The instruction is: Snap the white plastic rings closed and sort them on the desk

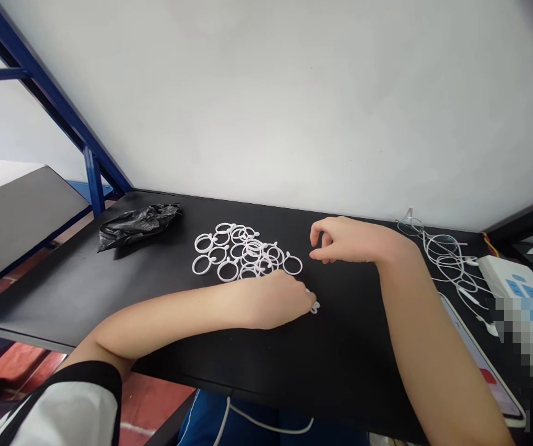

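The left hand point(287, 300) is low over the desk point(340, 359), its fingers pinched on a small white piece point(315, 306) that pokes out past the fingertips; how much more the hand covers, I cannot tell. The right hand point(335, 241) is farther forward and to the right, fingers curled, with a gap between thumb and forefinger. The white rings point(253, 249) lie in an overlapping pile just beyond the left hand and wrist, the nearest one between the pile's middle and the right hand. A crumpled black bag point(138, 226) sits well left of both hands. To the right of the right hand are tangled white cables point(447, 263), a power strip point(510, 279) and, beside the right forearm, a tablet point(480, 362).
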Motion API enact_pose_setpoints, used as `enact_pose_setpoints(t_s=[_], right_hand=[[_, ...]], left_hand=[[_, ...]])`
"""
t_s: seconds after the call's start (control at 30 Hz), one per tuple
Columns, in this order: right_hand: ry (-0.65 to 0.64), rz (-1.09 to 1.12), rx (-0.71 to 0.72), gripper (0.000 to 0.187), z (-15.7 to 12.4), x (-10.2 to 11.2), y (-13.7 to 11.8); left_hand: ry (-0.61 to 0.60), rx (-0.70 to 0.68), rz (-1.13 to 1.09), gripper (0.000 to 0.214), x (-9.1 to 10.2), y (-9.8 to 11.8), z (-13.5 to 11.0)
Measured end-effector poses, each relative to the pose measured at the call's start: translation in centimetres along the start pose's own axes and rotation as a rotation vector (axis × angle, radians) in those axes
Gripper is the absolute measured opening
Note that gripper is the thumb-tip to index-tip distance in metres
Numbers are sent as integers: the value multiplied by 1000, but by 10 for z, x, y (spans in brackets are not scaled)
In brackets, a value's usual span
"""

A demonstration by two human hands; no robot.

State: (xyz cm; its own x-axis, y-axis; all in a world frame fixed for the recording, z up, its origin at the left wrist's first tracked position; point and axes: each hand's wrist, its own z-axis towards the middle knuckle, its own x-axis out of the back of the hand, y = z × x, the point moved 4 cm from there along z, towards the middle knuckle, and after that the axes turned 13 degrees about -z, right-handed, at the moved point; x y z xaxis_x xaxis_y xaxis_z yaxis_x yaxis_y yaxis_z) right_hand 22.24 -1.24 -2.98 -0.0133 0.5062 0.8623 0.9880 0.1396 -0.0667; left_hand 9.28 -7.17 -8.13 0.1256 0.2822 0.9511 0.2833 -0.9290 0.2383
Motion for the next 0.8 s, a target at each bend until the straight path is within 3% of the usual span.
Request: enact_pose_setpoints(t_s=[0.13,0.23,0.4,0.6,0.8], right_hand=[[136,20,27,24,-18,13,4],[223,104,215,27,-39,24,-6],[477,248,411,23,-70,37,-23],[686,246,389,20,-82,44,-26],[698,232,473,19,-83,48,-17]], left_hand=[[324,117,121,9,51,2,-25],[440,278,194,11,74,2,-46],[518,233,240,14,82,9,-62],[726,92,288,21,86,15,-63],[884,0,325,26,91,17,-63]])
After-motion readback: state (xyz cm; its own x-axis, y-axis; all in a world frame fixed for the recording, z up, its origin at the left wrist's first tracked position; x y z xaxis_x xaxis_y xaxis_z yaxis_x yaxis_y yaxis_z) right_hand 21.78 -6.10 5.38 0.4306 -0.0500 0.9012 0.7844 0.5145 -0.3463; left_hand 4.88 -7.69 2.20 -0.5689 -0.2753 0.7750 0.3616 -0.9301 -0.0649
